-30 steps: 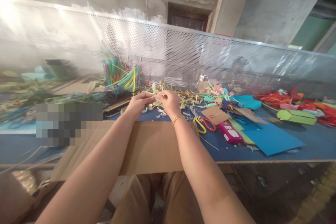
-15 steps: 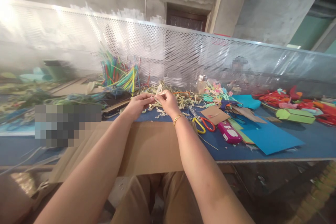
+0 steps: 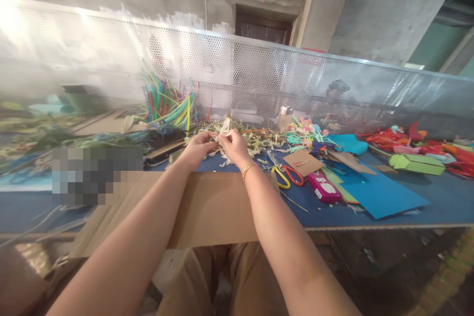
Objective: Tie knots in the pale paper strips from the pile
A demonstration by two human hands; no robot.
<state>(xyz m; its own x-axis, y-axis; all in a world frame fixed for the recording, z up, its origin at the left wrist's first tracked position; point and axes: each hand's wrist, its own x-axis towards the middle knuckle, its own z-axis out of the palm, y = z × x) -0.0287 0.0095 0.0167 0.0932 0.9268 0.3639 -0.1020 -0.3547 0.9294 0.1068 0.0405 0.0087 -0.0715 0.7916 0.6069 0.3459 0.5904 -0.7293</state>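
Note:
Both hands meet over the far side of the cardboard sheet (image 3: 218, 207). Between their fingertips is a small pale cream strip (image 3: 224, 126), its upper end standing up like a narrow petal; its exact kind cannot be made out. My left hand (image 3: 199, 150) pinches at its lower left. On the other side my right hand (image 3: 234, 149), with a gold bracelet (image 3: 248, 170) at the wrist, has thumb and finger closed on the same strip. A heap of curly pale green strips (image 3: 259, 140) lies just behind the hands.
Yellow- and red-handled scissors (image 3: 283, 177), a magenta box (image 3: 324, 187) and blue sheets (image 3: 385, 190) lie to the right. Farther right are red pieces (image 3: 388, 136). Coloured pipe cleaners (image 3: 170, 106) stand behind left, before a perforated metal screen (image 3: 255, 69). A bottle (image 3: 285, 117) stands near the screen.
My right hand has shifted slightly down and left, its fingers turning around the pale strip. My left hand has barely moved and stays pinched beside it.

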